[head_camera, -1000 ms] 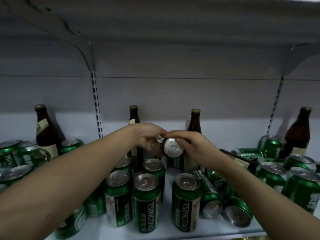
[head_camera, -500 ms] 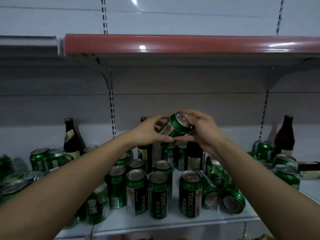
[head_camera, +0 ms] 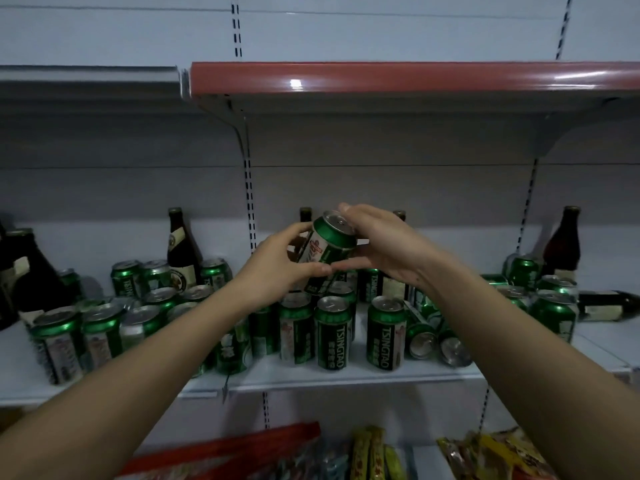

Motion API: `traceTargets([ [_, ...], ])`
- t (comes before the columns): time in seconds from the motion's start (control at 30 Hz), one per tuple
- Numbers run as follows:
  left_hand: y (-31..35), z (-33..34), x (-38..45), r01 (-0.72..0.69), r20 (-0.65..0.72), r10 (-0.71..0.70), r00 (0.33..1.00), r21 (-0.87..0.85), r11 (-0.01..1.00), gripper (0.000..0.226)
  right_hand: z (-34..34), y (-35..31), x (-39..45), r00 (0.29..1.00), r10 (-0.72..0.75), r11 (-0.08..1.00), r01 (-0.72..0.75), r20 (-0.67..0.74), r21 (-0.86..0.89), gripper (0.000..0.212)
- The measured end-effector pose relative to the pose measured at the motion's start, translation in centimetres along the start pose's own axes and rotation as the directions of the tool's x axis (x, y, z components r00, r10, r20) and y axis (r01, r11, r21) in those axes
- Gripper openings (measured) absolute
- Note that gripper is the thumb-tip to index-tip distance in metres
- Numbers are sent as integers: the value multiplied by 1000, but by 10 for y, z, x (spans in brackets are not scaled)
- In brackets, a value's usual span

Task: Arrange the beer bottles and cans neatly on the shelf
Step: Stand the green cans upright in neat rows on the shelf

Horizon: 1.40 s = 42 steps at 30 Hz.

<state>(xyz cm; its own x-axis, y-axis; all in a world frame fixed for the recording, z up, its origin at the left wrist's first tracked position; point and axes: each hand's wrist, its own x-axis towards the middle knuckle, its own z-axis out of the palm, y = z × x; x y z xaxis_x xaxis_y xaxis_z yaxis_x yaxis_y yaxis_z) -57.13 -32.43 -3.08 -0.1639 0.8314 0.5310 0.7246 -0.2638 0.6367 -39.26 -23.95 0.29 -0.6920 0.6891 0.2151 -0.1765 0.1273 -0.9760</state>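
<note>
A green Tsingtao beer can [head_camera: 327, 249] is held tilted in the air above the white shelf [head_camera: 346, 374]. My left hand [head_camera: 277, 268] grips its lower left side and my right hand [head_camera: 384, 245] grips its top and right side. Below stand several upright green cans, such as the front can [head_camera: 331, 332] and its neighbour [head_camera: 386, 332]. Two cans [head_camera: 424, 339] lie on their sides to the right. Brown bottles stand at the back: one at the left [head_camera: 181, 249], one at the right [head_camera: 562, 242].
A red-edged upper shelf [head_camera: 398, 79] overhangs the cans. One brown bottle [head_camera: 611, 306] lies flat at the far right. More cans crowd the left [head_camera: 59, 341] and right [head_camera: 554, 313] of the shelf. Snack packets [head_camera: 377, 452] fill the shelf below.
Both hands lifted the can up off the shelf and tilted it from end-on toward upright. The view pulled back, revealing the upper shelf and the snacks below.
</note>
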Motion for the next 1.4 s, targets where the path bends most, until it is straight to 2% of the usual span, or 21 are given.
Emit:
traceTargets([
  [0.1,-7,3,-27,46,-89,-52,995,-68,997,67,18,13,-7,999,-37,993,38,12,-116,44],
  [0.2,-19,11,-52,110,-165,-132,978,-132,985,65,33,31,-11,994,-111,921,98,-12,-377,39],
  [0.3,-31,21,-73,176,-161,-211,964,-207,962,62,45,47,-13,996,-94,867,77,-10,-492,38],
  [0.43,-45,35,-92,224,-133,-260,956,-235,946,67,56,64,-17,997,-45,781,-9,-70,-624,60],
  [0.5,-52,41,-95,229,-121,-257,959,-208,951,61,58,71,-20,996,-45,734,-24,-83,-679,60],
  [0.57,-55,47,-97,238,-113,-264,958,-205,950,51,57,77,-24,994,-64,694,-20,-89,-720,53],
  [0.7,-53,59,-98,294,-65,-310,948,-186,938,58,55,86,-30,990,-112,620,0,-89,-784,52],
  [0.87,-59,78,-101,291,-157,-308,939,-123,949,46,55,98,-31,982,-164,571,19,-91,-821,47],
  [1.0,-62,91,-104,322,-184,-342,922,-130,938,56,55,113,-31,978,-181,514,5,-102,-858,45],
  [1.2,-69,109,-101,308,-242,-347,906,-185,933,43,47,130,-32,976,-203,512,34,-82,-858,60],
  [1.4,-68,122,-90,261,-290,-314,904,-206,943,40,38,140,-25,945,-290,483,6,-153,-876,63],
])
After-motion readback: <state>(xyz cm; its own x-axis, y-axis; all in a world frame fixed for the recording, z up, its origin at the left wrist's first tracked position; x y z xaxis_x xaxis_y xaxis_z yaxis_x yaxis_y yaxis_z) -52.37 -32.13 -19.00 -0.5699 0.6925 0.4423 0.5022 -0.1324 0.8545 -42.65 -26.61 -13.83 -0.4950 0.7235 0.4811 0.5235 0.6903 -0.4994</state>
